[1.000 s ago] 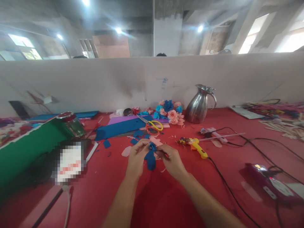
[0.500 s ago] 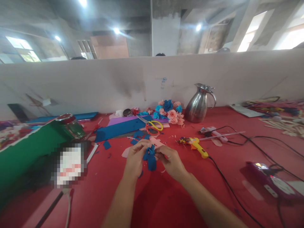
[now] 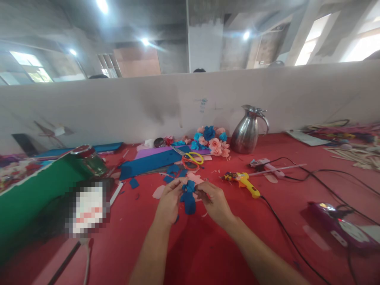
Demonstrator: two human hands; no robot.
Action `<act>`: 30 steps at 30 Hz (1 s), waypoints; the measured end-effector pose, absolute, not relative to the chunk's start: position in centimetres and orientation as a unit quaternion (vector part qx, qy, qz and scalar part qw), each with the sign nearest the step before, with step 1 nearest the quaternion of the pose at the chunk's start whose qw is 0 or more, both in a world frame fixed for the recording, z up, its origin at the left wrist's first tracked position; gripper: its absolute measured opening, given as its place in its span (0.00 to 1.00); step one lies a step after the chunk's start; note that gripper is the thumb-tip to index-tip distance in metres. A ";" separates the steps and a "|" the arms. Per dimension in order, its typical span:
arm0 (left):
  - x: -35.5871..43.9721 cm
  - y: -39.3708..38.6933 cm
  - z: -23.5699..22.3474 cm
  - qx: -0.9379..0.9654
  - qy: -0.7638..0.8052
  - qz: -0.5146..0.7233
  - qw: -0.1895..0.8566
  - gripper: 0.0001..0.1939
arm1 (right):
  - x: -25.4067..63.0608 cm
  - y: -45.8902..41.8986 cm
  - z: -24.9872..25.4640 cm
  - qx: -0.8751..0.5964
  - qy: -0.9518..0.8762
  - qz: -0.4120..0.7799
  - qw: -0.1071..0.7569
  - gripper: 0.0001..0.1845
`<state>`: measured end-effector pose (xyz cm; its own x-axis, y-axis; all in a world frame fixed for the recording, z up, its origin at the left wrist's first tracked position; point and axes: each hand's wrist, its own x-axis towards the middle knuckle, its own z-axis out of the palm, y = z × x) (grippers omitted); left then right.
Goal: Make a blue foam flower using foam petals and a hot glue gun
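Observation:
Between my hands is a small blue paper flower (image 3: 188, 186), pinched from both sides above the red table (image 3: 208, 253). My left hand (image 3: 168, 202) grips its left edge with thumb and fingertips. On the opposite side, my right hand (image 3: 214, 200) is closed on the flower's right edge. A blue paper petal (image 3: 190, 203) lies or hangs just below it; whether it is joined to the flower I cannot tell. Blue and pink paper scraps (image 3: 173, 170) are scattered beyond my fingers.
Scissors (image 3: 192, 159) rest on blue paper strips (image 3: 151, 163). Finished paper flowers (image 3: 214, 142) stand by a metal jug (image 3: 246, 132). To the right lie a yellow glue gun (image 3: 247, 184), its cord and a purple power strip (image 3: 341, 225). A jar (image 3: 89, 160) stands left.
The blue flower has turned or tilted a little between my fingers, so its rolled centre shows less. Both hands stay in nearly the same place. The view has shifted slightly.

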<state>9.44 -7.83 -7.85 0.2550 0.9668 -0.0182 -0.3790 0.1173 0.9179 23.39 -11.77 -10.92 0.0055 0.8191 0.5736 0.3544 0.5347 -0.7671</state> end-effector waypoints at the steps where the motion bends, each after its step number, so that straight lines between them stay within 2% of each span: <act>1: 9.4 -7.8 -7.9 0.441 0.343 0.512 0.652 0.10 | 23.4 -11.7 -11.0 -0.437 -0.668 0.204 0.567 0.08; 6: 8.7 -7.8 -8.0 0.547 0.308 0.573 0.526 0.06 | 23.5 -11.3 -11.4 -0.449 -0.640 0.216 0.585 0.08; 11: 8.3 -8.0 -7.9 0.611 0.304 0.569 0.459 0.06 | 23.4 -11.2 -11.6 -0.451 -0.633 0.218 0.590 0.08; 19: 8.5 -8.0 -7.7 0.629 0.341 0.562 0.415 0.05 | 23.5 -11.0 -11.7 -0.476 -0.573 0.322 0.584 0.07; 23: 8.6 -8.2 -7.7 0.640 0.350 0.555 0.401 0.09 | 23.4 -10.8 -11.8 -0.467 -0.554 0.382 0.573 0.07; 30: 8.6 -8.4 -7.6 0.668 0.352 0.572 0.320 0.07 | 23.1 -10.8 -12.1 -0.469 -0.543 0.395 0.575 0.08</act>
<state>8.61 -8.44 -7.63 0.0984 0.8366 0.5389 0.1052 -0.5473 0.8303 23.10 -10.82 -12.09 0.0999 0.9621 0.2539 0.0548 0.2494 -0.9668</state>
